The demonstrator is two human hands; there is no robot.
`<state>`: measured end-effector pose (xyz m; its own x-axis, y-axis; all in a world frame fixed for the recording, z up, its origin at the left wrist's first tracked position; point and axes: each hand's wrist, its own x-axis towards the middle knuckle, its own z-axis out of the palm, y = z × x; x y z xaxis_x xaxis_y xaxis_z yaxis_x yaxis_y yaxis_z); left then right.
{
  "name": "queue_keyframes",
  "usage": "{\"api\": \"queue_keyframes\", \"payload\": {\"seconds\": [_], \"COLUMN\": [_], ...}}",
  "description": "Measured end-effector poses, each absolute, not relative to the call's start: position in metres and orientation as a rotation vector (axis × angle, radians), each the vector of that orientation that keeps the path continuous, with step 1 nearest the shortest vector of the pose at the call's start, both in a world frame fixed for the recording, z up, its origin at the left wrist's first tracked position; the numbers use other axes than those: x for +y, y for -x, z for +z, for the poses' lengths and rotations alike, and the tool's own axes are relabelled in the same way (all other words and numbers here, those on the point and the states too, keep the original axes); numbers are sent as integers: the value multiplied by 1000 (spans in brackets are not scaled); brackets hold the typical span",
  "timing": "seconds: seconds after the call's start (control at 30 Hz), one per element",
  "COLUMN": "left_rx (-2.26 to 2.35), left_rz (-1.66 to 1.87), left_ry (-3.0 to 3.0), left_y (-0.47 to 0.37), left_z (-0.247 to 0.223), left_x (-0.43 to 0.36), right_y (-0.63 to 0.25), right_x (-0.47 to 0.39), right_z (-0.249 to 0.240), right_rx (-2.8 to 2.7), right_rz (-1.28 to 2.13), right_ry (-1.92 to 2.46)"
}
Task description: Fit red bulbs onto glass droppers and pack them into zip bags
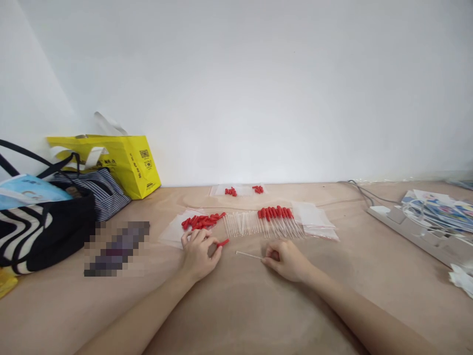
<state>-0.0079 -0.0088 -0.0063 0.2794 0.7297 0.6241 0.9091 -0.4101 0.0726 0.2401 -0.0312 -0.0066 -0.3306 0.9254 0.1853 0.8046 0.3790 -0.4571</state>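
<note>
Between the thumb and index finger of my left hand [199, 255] is a red rubber bulb [223, 242]. My right hand [287, 260] pinches the end of a thin clear dropper tube [247, 255], which points left toward the bulb; the two are apart. Just beyond my left fingers, a heap of loose red bulbs [201, 222] lies on clear plastic bags [170, 231]. A row of bare clear tubes [240, 224] lies in the middle. Beside it are several droppers [277, 214] with red bulbs fitted on their far ends.
More red-bulbed droppers lie in a clear bag [240, 190] by the wall. Plastic bags [316, 222] lie right of the row. At left are a yellow bag [142, 172], a striped pouch [111, 190] and a black bag [70, 231]. A white power strip [410, 236] and papers [443, 209] sit at right.
</note>
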Motion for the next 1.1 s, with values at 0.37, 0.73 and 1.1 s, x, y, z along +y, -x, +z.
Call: {"api": "queue_keyframes", "payload": {"seconds": [0.37, 0.73, 1.1], "left_rx": [-1396, -1386, -1346], "left_rz": [-773, -850, -859], "left_ry": [2569, 2623, 2626], "left_y": [0, -20, -19], "left_z": [-11, -11, -12], "left_x": [-12, -13, -15], "right_y": [-221, -226, -221], "right_x": [-19, -21, -21], "right_z": [-23, -27, -30], "right_rx": [-2179, -2027, -1987], "right_rz": [404, 377, 388], "right_ry": [1337, 1282, 1231]}}
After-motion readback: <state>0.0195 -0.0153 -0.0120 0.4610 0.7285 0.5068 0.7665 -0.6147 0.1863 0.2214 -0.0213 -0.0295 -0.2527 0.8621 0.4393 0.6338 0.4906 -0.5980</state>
